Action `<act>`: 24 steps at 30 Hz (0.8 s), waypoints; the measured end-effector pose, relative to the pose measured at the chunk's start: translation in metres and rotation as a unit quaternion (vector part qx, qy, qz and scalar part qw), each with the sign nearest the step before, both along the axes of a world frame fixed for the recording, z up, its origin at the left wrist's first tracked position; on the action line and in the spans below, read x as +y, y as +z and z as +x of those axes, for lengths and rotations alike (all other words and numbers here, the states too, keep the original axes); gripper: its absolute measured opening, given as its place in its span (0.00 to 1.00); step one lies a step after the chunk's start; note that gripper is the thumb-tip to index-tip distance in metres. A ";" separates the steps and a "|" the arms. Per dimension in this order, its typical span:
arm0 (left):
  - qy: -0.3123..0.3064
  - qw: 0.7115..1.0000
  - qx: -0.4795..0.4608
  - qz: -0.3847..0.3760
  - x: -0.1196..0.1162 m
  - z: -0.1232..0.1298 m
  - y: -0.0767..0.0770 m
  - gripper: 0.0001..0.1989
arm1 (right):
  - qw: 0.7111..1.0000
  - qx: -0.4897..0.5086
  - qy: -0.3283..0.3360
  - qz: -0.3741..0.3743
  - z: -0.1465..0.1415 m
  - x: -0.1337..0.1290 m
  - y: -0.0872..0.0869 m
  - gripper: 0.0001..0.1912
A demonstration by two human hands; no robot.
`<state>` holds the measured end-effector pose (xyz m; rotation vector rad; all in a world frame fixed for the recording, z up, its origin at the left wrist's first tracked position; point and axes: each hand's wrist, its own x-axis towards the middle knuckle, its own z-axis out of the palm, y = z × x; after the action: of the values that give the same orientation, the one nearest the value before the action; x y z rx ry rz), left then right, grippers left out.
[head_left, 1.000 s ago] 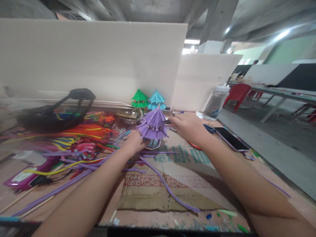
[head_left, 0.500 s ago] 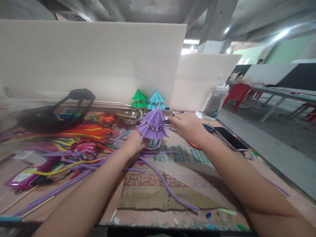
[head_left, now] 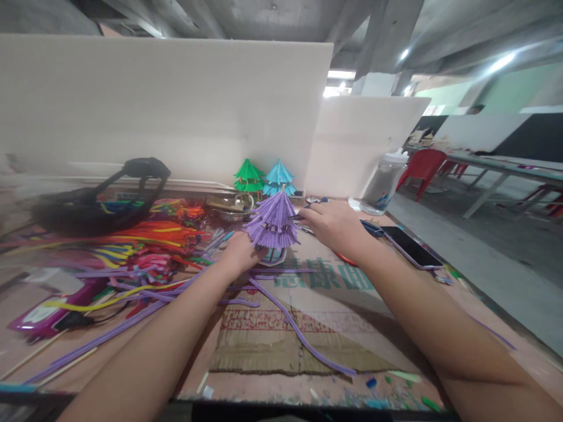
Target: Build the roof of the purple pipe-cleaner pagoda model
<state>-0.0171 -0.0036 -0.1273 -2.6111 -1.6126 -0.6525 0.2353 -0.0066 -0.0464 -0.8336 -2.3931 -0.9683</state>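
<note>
A small purple pavilion model (head_left: 273, 223), with two tiers of roof made of pipe-cleaner strips, stands upright above the cardboard (head_left: 255, 351). My left hand (head_left: 241, 253) grips it low on its left side, the fingertips hidden under the roof. Below the lower tier shows a pale base (head_left: 271, 257). At the roof's right side, my right hand (head_left: 331, 223) is closed on a dark slim tool (head_left: 297, 216), whose tip touches or nearly touches the purple strips. The tool's kind is hard to make out. Loose purple pipe cleaners (head_left: 303, 337) lie in front.
Green (head_left: 248, 176) and blue roofed models (head_left: 278, 176) stand behind. On the left are colourful pipe-cleaner bundles (head_left: 153, 234), a purple glue gun (head_left: 53, 310) and a black strapped object (head_left: 88, 205). A phone (head_left: 411, 247) and water bottle (head_left: 383, 183) are at right.
Very little differs. Both hands and the purple model hold nearly the same place, with the tool still at the roof's right side.
</note>
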 end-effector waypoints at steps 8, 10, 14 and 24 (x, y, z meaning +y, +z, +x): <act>-0.010 1.000 -0.007 0.014 -0.001 0.000 0.001 0.20 | 1.000 0.006 -0.007 -0.016 0.000 -0.003 0.001 0.13; -0.014 1.000 -0.012 0.015 -0.001 0.001 0.000 0.21 | 1.000 0.017 -0.006 -0.010 0.000 -0.005 0.003 0.13; -0.015 1.000 -0.013 0.015 -0.002 0.001 0.001 0.21 | 0.999 0.032 -0.002 0.006 0.001 -0.007 0.006 0.13; -0.006 1.000 0.008 0.003 -0.003 0.002 0.003 0.20 | 1.000 -0.005 -0.004 -0.012 0.000 -0.003 0.002 0.13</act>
<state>-0.0155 -0.0065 -0.1243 -2.6165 -1.5891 -0.6338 0.2356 -0.0100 -0.0439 -0.8485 -2.4164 -0.9501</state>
